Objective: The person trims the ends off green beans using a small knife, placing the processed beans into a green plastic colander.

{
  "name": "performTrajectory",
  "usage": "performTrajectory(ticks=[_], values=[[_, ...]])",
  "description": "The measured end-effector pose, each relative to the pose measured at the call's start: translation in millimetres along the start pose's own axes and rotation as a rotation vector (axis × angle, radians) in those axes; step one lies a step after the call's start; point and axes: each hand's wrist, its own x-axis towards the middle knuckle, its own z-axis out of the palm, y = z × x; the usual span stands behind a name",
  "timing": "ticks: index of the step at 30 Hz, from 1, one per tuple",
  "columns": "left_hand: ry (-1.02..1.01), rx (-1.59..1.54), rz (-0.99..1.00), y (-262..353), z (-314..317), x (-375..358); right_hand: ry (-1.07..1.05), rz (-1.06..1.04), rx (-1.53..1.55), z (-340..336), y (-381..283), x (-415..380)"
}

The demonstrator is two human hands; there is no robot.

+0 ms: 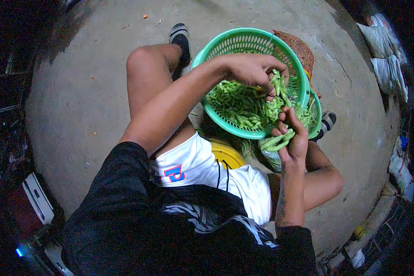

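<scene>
My left hand (255, 71) is over the green plastic basket (211, 46), its fingers curled and closed on some green bean pods (278, 83). Just below and to the right, my right hand (295, 138) is closed around several longer green bean pods (279, 141), which stick out to the left of its palm. Many short green pieces (237, 103) lie inside the basket, under my left hand. A second green basket (316, 115) shows partly beneath the first one's right side, with more green pods in it.
Behind the baskets stands a reddish mesh sack (299, 48). Between my legs are a yellow round object (227, 154) and a clear plastic bag (270, 155) with green contents. White sacks (388, 73) lie at the far right. Small orange bits dot the concrete floor (92, 106).
</scene>
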Motion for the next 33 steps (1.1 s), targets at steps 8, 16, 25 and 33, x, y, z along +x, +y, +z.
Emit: performTrajectory(ticks=[8,16,25,33], values=[[-0.012,0.143,0.020,-0.5,4.9,5.1,-0.075,0.012,0.013,3.0,0.8,-3.2],[0.094,0.087,0.044,-0.9,-30.2,-4.2,-0.158,0.130,0.151,-0.5,-2.6,-1.0],[0.023,0.067,0.057,-3.8,-15.3,1.4,-0.190,0.117,0.164,0.5,-3.4,1.1],[-0.105,0.235,-0.012,5.6,7.1,4.1,-0.111,0.108,0.148,2.7,-0.7,0.4]])
